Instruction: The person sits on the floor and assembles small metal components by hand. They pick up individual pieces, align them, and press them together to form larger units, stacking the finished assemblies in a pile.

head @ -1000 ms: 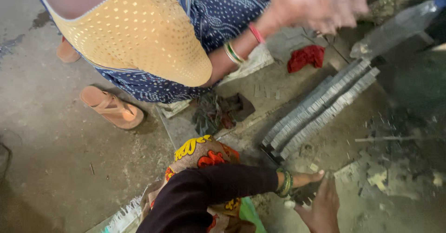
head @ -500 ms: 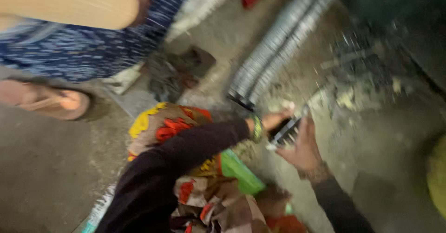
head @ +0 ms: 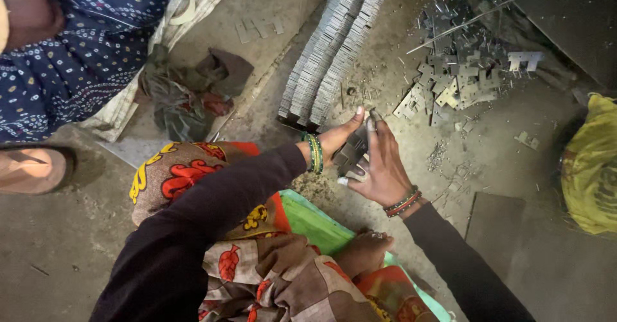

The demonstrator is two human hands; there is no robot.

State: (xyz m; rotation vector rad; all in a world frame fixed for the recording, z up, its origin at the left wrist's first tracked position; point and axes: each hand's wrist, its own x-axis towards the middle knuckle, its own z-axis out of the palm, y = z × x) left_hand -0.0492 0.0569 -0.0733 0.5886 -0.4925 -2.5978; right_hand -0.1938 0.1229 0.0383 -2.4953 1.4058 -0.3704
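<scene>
Both my hands meet over the grey floor, closed on a small stack of flat grey metal plates (head: 352, 150). My left hand (head: 337, 139) holds the stack from the left, thumb up, green bangles at the wrist. My right hand (head: 380, 168) grips it from the right, with beaded bracelets at the wrist. Just beyond the hands lie two long rows of stacked metal plates (head: 334, 45), set on edge. A loose heap of cut metal pieces (head: 453, 81) lies to the right of the rows.
Another person in a blue dotted garment (head: 77, 45) stands at the upper left, a sandalled foot (head: 32, 168) beside my knee. A crumpled dark cloth (head: 186, 94) lies on a sheet. A yellow bag (head: 591, 168) sits at the right edge. A flat metal sheet (head: 498, 229) lies near my right arm.
The view has swung down and left. My hands have come together on the plate stack near the end of the rows. The other person's arm is out of view.
</scene>
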